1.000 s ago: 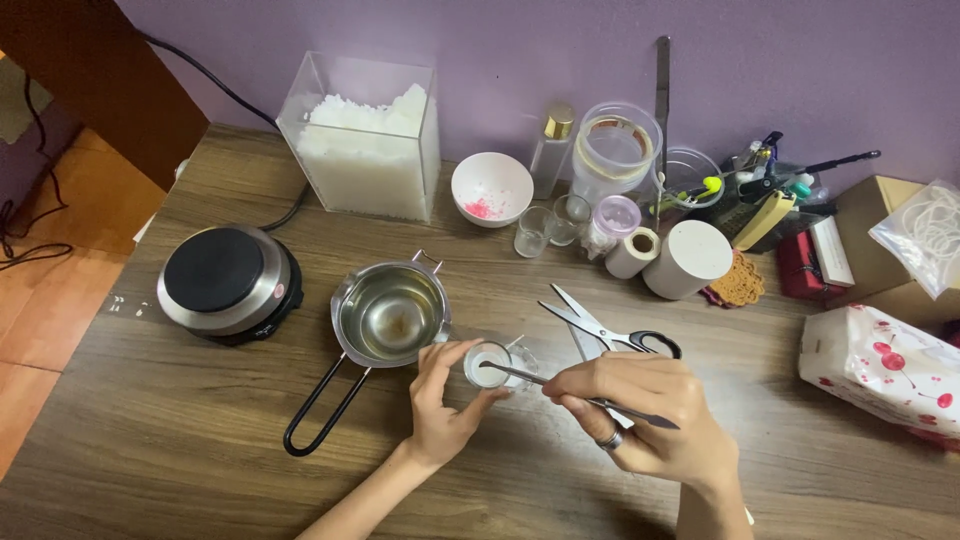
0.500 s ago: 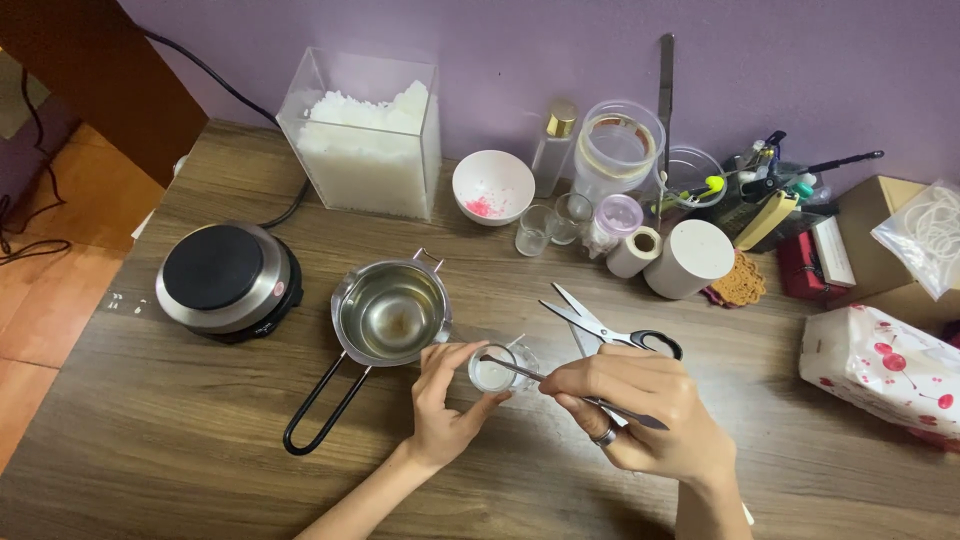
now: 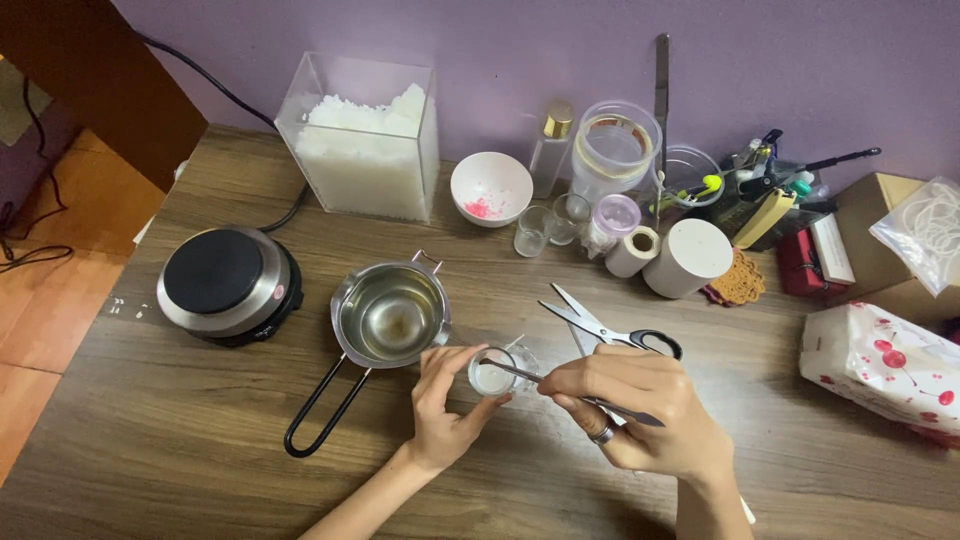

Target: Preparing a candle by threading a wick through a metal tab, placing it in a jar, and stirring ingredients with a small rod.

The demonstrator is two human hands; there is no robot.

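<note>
1. Our left hand (image 3: pixel 447 412) grasps a small glass cup (image 3: pixel 495 372) just beside the steel melting pot (image 3: pixel 391 314).
2. Our right hand (image 3: pixel 640 408) pinches metal tweezers (image 3: pixel 560 383), their tip lying across the cup's rim.
3. Open scissors (image 3: pixel 603 325) lie just beyond the right hand.

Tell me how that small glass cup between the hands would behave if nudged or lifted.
The small glass cup looks like clear glass, so it is probably fragile and a bit slippery. It is short with white filling low inside, so it likely sits stable rather than tipping. The left hand steadies it while the right hand works metal tweezers over its rim, suggesting it slides easily on the wooden table.
</note>
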